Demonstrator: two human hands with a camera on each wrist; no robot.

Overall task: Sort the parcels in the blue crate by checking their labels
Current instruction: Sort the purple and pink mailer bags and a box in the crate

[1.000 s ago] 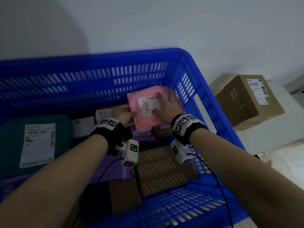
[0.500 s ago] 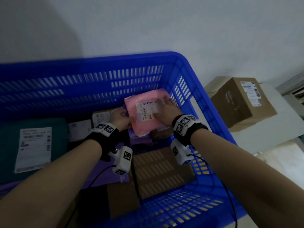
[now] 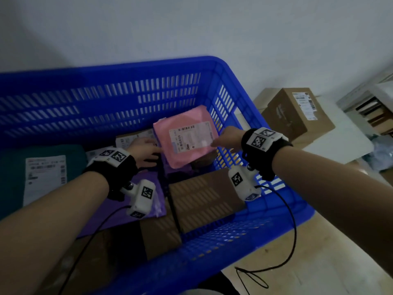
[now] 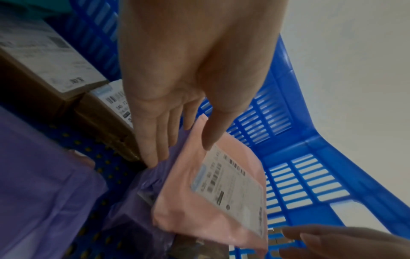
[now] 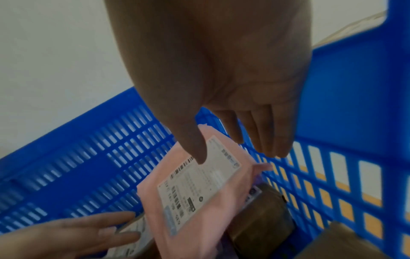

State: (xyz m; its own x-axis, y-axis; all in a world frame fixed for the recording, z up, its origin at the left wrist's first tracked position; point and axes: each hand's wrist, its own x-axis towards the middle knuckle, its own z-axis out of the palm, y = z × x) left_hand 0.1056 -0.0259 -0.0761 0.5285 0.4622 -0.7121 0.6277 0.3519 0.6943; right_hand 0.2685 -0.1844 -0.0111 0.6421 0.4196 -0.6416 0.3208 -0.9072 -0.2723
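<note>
My two hands sit low inside the blue crate (image 3: 131,67), one to each side of the pink parcel (image 3: 187,156), which lies label-up against the far right corner of the crate, propped on a purple bag (image 4: 142,184) and a small brown box (image 5: 261,210). My left hand (image 3: 144,151) has its fingers straight and loose, the tips touching or just beside the parcel's left edge; it grips nothing. My right hand (image 3: 228,138) is likewise spread and relaxed, thumb over the white label (image 3: 191,138), the other fingers beyond the right edge, close to the slotted wall; I cannot tell whether they touch the parcel.

Behind my left hand stand two labelled cardboard boxes (image 4: 66,75), pressed together and hemming the fingers in on that side. Further left of that wrist lies a dark green parcel (image 3: 12,167) with a large white label. Under my left forearm is a purple mailer (image 3: 146,182), and between my wrists, nearer me, a flat brown carton (image 3: 204,199). The crate wall crowds my right hand. Outside the crate, beyond my right wrist, a brown shipping box (image 3: 297,116) rests on a pale surface.
</note>
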